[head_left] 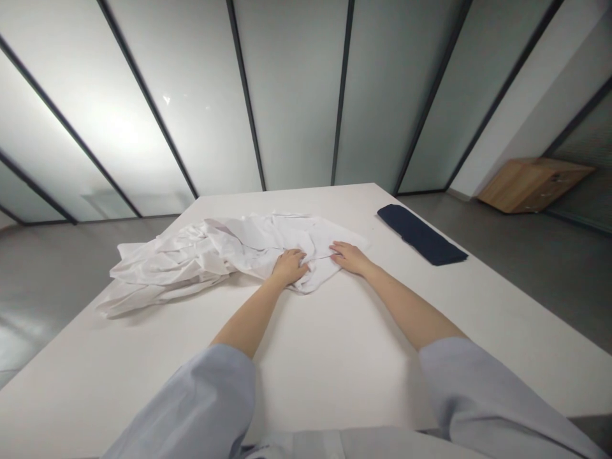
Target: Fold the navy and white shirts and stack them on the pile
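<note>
A crumpled white cloth (191, 255), perhaps a garment, spreads over the table from the left side to the middle. It lies bunched in thick folds on the left and flatter towards its right end. My left hand (289, 266) rests on its near edge with the fingers apart, pressing the fabric. To the right of it, my right hand (351, 258) lies on the cloth's right end, fingers spread and pointing left. A small stretch of wrinkled fabric shows between the two hands. Neither hand lifts the cloth.
Beneath everything is a large white table (335, 357). A folded dark navy cloth (421, 234) lies near its right edge. Behind stand frosted glass panels (296, 95) with dark frames. A wooden cabinet (530, 183) is on the floor at the far right.
</note>
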Available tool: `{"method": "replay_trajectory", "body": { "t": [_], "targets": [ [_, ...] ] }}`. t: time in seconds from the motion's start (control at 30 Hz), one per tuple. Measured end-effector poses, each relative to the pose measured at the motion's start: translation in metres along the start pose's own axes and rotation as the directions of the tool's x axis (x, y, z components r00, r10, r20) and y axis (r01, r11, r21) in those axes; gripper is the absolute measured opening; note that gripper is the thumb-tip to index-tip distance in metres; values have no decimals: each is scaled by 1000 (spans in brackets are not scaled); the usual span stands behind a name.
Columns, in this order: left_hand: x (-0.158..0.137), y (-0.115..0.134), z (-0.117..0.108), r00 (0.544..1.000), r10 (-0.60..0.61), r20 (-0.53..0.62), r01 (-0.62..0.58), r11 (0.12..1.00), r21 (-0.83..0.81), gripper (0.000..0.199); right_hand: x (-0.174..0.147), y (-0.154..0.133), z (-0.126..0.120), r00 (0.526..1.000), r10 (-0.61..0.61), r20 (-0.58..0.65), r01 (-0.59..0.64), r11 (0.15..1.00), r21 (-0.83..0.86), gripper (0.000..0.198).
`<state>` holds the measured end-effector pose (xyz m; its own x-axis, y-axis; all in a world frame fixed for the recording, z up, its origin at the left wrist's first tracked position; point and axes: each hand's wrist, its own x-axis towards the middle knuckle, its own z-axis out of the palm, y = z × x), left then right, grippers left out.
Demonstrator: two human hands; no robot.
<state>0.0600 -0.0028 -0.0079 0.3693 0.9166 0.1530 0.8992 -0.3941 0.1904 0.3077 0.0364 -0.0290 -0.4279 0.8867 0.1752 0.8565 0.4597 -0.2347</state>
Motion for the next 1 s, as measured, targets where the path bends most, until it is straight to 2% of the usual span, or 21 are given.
{"method": "replay_trajectory", "body": {
  "t": [0.1, 0.27, 0.43, 0.53, 0.63, 0.73, 0.83, 0.9, 1.0],
  "targets": [
    [0, -1, 1, 999, 16, -29, -17, 999, -27, 42, -2, 1, -4, 995, 77, 60, -74, 996, -51, 50],
    [-3, 7, 1, 986, 30, -161, -39, 998, -58, 39, -1, 9, -9, 970, 232, 73, -224, 969, -101, 56],
    [-4, 12, -2, 973, 84, -215, -94, 995, -34, 30, -6, 21, -18, 881, 473, 7, -467, 872, -148, 57],
    [-4, 13, -5, 983, 25, -181, -25, 1000, 6, 34, -12, 23, -27, 870, 491, -46, -491, 852, -181, 54],
    [-3, 14, -7, 993, -76, -90, 78, 997, 26, 45, -14, 16, -37, 883, 462, -77, -467, 854, -230, 48],
    [-4, 15, -6, 986, -147, -81, 152, 987, 51, 55, -13, 4, -44, 923, 377, -72, -382, 879, -285, 42],
    [-5, 19, -2, 979, -154, -134, 163, 985, 61, 58, -9, -12, -45, 976, 218, -9, -212, 938, -274, 37],
    [-5, 21, 2, 976, -151, -157, 160, 986, 49, 60, -7, -25, -42, 997, 70, 41, -59, 972, -229, 33],
    [-5, 20, 6, 979, -151, -140, 154, 988, 15, 67, -7, -47, -30, 980, -173, 94, 179, 982, -66, 27]
  ]
}}
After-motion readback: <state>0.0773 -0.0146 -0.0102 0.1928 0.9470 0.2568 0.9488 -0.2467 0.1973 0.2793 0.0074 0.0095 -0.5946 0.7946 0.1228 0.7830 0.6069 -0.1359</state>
